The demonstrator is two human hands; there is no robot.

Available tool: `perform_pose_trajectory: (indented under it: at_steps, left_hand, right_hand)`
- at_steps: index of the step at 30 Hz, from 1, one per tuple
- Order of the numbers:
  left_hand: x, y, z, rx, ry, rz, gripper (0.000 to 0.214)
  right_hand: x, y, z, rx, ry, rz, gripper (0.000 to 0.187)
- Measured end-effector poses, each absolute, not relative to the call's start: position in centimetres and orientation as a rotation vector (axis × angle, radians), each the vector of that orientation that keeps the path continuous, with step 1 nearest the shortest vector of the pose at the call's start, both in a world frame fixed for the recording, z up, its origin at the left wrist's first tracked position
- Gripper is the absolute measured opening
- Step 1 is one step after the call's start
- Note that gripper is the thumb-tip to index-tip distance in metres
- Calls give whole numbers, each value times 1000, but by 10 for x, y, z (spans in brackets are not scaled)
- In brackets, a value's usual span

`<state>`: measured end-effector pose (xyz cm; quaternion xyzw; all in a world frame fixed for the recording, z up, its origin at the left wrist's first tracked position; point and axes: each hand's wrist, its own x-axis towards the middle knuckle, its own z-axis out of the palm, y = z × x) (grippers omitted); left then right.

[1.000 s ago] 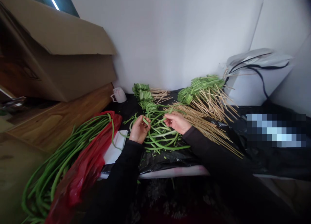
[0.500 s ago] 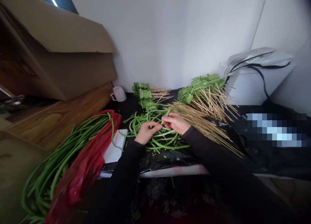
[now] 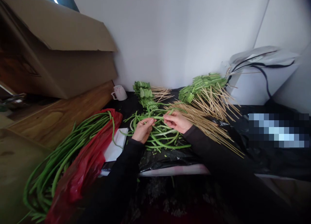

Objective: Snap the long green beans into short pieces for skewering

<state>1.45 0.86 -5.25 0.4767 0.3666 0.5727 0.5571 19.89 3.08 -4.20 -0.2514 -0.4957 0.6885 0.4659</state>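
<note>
A long green bean [image 3: 159, 117] spans the small gap between my two hands. My left hand [image 3: 143, 130] pinches one end of it between thumb and fingers. My right hand [image 3: 178, 121] is closed on the bean a little further right, with part of it showing above the fingers. Below both hands lies a loose heap of long beans [image 3: 167, 146] and short bits on black plastic sheeting [image 3: 167, 160]. Just right of my right hand is a fan of bare wooden skewers [image 3: 211, 130].
Skewered stacks of cut beans [image 3: 146, 93] stand behind, with a larger pile [image 3: 210, 82] to the right. At left, whole long beans [image 3: 60, 159] lie on a red plastic bag [image 3: 89, 156], near a white mug [image 3: 120, 93] and a cardboard box [image 3: 80, 65].
My hands have moved slightly apart, my left hand shifting left and turning, so more of the bean shows between them. The view has shifted a little.
</note>
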Motion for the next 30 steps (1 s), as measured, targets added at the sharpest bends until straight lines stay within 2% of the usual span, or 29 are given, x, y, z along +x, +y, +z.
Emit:
perform_pose_trajectory:
  at_steps: [19, 30]
  left_hand:
    - [16, 11, -53, 1030, 864, 1459, 36]
    - [21, 11, -57, 1284, 1123, 1573, 34]
  right_hand:
    - [187, 30, -59, -656, -1309, 1624, 27]
    - [190, 35, -57, -672, -1134, 1619, 29]
